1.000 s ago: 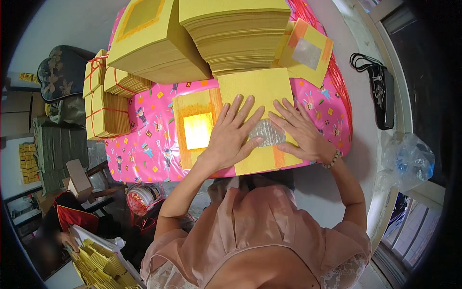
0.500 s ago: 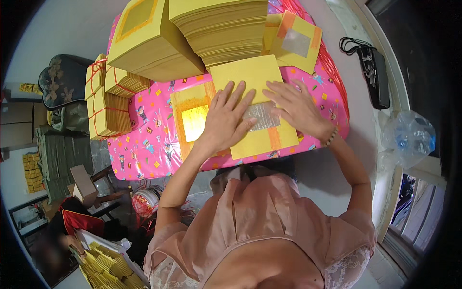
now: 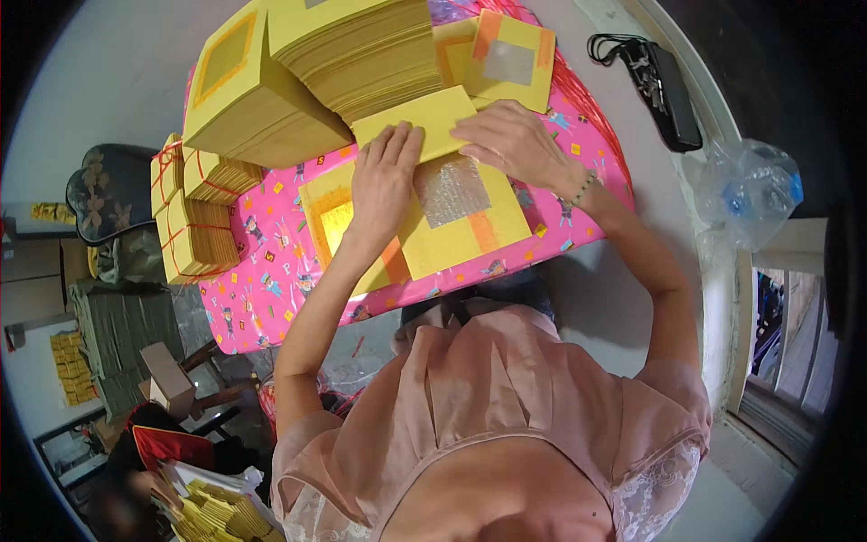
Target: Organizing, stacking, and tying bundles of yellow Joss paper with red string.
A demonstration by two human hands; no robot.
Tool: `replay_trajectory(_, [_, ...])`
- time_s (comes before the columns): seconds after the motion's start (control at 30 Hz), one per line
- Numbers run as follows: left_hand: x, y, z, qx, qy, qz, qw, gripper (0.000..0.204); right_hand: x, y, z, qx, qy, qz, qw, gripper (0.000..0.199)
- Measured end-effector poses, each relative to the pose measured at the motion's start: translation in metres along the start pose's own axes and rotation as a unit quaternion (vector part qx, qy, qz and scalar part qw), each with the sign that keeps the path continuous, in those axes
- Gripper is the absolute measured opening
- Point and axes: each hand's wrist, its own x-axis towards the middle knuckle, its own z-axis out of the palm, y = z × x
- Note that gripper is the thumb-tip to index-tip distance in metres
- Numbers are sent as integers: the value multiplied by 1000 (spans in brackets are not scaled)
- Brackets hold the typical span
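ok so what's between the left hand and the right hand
In the head view, the folded yellow sheet lies between the left hand and right hand, its silvery patch partly showing.

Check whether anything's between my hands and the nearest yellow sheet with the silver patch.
Nothing visible stands in the way: the left hand and right hand both appear to touch the yellow sheet directly.
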Motion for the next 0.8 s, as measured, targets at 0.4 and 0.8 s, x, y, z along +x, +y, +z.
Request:
replay_trajectory(0.4, [22,43,-11,-12,30,48,998,54,-21,-16,-44,594,105,456,655,49])
replay_trajectory(0.8, [-43,46,-49,-252,-4,-70,965,39,-200,61,-23,505,182,566,625,40])
